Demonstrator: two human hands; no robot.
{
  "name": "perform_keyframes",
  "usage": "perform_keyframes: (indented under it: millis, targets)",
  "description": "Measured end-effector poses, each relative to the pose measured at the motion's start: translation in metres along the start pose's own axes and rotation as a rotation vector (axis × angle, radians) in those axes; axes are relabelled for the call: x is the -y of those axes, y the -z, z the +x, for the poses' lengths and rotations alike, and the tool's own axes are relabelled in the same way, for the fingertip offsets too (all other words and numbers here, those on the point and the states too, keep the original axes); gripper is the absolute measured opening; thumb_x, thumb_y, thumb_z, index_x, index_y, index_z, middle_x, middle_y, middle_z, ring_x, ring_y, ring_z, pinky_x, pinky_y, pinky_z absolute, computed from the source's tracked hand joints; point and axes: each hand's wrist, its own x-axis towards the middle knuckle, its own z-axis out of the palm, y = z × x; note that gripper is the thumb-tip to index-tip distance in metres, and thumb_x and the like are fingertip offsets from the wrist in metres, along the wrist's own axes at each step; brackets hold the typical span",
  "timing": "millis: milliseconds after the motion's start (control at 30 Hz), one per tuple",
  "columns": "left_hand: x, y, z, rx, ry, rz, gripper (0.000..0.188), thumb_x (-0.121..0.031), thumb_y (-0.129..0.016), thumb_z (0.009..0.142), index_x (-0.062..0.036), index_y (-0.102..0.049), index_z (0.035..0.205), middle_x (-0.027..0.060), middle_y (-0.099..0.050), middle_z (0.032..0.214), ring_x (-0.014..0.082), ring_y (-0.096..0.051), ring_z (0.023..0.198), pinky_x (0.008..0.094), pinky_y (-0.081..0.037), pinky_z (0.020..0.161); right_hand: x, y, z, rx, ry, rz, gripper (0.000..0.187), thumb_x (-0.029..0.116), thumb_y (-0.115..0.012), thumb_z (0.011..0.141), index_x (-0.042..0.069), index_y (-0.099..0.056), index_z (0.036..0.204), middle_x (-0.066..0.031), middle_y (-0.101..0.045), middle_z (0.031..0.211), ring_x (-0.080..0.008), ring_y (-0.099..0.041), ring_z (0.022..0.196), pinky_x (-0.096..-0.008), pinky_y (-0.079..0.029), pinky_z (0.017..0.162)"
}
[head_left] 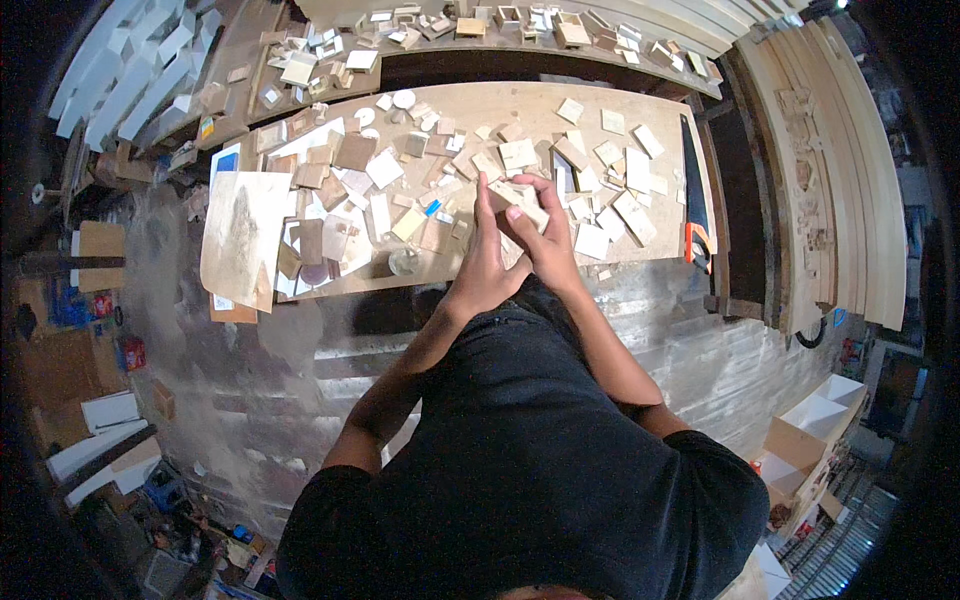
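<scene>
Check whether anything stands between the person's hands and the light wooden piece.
Nothing visible does: the left hand and right hand hold the light wooden piece between them, over the worktable.

Table [500,103]: pale wood top. Small wood pieces [517,154] scattered across middle. Stained sheet [243,235] at front left corner. Orange-handled saw [693,190] along right edge.

Here come two bent arms in short-sleeved black fabric: left forearm [405,360] angling toward one o'clock, right forearm [612,345] toward eleven, and at twelve the bare left hand [484,258], fingers upright, meets the bare right hand [548,245], fingers curled.
</scene>
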Motion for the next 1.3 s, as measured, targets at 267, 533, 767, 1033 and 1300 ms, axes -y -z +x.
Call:
perform_keyframes:
  millis: [267, 533, 767, 1033, 1300]
  targets:
    - [0.027, -0.033, 0.01, -0.039, 0.138, -0.051, 0.094, -0.01, -0.056, 0.084, 0.0032, 0.006, 0.154, 0.033, -0.015, 0.156, 0.0442, -0.023, 0.146, 0.0469, -0.022, 0.118, -0.066, 0.032, 0.007, 0.118, -0.266, 0.209, 0.053, 0.046, -0.036, 0.107, 0.006, -0.042, 0.142, -0.0115, -0.046, 0.139, -0.0236, -0.04, 0.132, -0.0372, -0.03, 0.112]
    - [0.119, -0.058, -0.024, -0.402, 0.636, -1.133, 0.07, -0.048, -0.052, 0.086, -0.0218, -0.039, 0.149, 0.0118, -0.058, 0.13, 0.0326, -0.058, 0.118, 0.0532, -0.05, 0.098, -0.126, 0.086, 0.024, 0.248, -0.727, 0.349, 0.035, 0.028, -0.044, 0.107, 0.007, -0.052, 0.135, -0.0083, -0.062, 0.119, -0.0175, -0.064, 0.1, -0.0337, -0.057, 0.082]
    - [0.114, -0.056, -0.053, -0.532, 0.586, -1.487, 0.065, -0.052, -0.051, 0.082, -0.0122, -0.055, 0.133, 0.0159, -0.059, 0.117, 0.0315, -0.055, 0.095, 0.0468, -0.047, 0.083, -0.214, 0.159, 0.044, 0.508, -0.532, -0.297, 0.03, 0.017, -0.06, 0.096, 0.006, -0.058, 0.124, -0.0154, -0.069, 0.099, -0.0197, -0.069, 0.085, -0.0352, -0.056, 0.068]
    - [0.057, -0.054, -0.066, -0.863, 0.548, -1.284, 0.069, -0.05, -0.05, 0.082, -0.0077, -0.051, 0.136, 0.0183, -0.058, 0.115, 0.0309, -0.053, 0.09, 0.0424, -0.045, 0.079, -0.26, 0.133, 0.043, 0.765, 0.323, -0.756, 0.018, 0.005, -0.06, 0.085, 0.007, -0.067, 0.101, -0.0145, -0.067, 0.108, -0.0358, -0.061, 0.106, -0.0426, -0.05, 0.088]
    - [0.059, -0.01, -0.139, -0.937, 0.336, -1.363, 0.069, -0.04, -0.057, 0.081, -0.0061, -0.049, 0.14, 0.0182, -0.058, 0.131, 0.0334, -0.059, 0.111, 0.0476, -0.053, 0.09, -0.249, 0.093, 0.043, 0.758, 0.487, -1.041, 0.026, 0.016, -0.064, 0.084, 0.017, -0.07, 0.11, -0.0102, -0.068, 0.107, -0.0266, -0.063, 0.105, -0.0452, -0.049, 0.084]
